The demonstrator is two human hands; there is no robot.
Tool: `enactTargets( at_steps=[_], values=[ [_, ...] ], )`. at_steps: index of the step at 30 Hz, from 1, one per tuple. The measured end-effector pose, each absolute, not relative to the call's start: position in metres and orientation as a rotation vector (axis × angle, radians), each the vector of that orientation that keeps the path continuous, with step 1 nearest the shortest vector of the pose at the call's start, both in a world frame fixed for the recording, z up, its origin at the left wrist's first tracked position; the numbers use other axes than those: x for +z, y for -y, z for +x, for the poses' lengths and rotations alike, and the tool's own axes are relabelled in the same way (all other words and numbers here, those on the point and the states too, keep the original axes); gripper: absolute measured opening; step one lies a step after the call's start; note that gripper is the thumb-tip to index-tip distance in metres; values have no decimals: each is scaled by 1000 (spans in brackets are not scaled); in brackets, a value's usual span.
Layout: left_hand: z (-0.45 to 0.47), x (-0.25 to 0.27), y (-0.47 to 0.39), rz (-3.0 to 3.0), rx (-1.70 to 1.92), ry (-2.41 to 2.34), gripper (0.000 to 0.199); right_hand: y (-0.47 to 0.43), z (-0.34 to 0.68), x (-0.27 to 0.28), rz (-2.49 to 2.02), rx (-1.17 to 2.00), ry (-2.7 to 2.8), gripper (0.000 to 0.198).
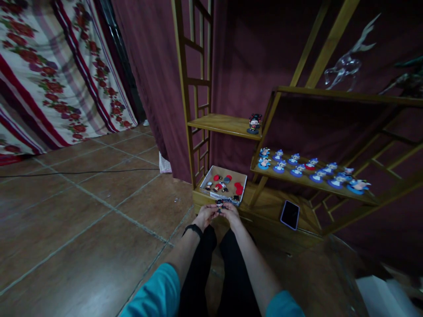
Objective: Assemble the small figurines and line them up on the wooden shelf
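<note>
Between my two hands, in front of the shelf, is a small dark-haired figurine [220, 204]. My left hand [207, 214] pinches it from the left, and my right hand [230, 212] from the right; both have their fingers closed on it. Just beyond my fingers stands a shallow cardboard box [211, 194], with several loose figurine parts and red discs [238, 189] lying in it. A similar black-and-red figurine [254, 123] stands upright on the small upper shelf [224, 123].
Blue-and-white figurines [298, 170] line the middle shelf on the right. Below them a tablet or phone with a dark screen [290, 215] lies on the lower board. A clear glass deer [346, 66] stands on the top shelf. A dark cable [82, 173] crosses the tiled floor.
</note>
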State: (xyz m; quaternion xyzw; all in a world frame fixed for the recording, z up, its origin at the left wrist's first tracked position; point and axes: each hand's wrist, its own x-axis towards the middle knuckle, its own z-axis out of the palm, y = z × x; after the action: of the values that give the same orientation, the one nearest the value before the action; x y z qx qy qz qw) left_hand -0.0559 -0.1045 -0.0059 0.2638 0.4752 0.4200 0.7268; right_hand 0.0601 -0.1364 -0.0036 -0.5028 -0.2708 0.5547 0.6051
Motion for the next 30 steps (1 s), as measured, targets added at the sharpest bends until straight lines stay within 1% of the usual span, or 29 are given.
enactTargets(
  at_steps=[7,13,18,25,30],
  values=[
    [-53,-1,109,607,951,-1037,11,136,59,-7,-1173,1280,658,26],
    [-53,3,111,609,968,-1042,13,134,57,-7,-1230,1241,647,25],
    [-56,0,111,601,1000,-1015,21,130,58,-11,-1173,1285,635,31],
    [-60,-5,107,652,944,-909,20,133,57,-11,-1112,1268,662,32],
    [-59,-3,109,684,969,-933,18,137,55,-6,-1128,1253,662,32]
  ],
)
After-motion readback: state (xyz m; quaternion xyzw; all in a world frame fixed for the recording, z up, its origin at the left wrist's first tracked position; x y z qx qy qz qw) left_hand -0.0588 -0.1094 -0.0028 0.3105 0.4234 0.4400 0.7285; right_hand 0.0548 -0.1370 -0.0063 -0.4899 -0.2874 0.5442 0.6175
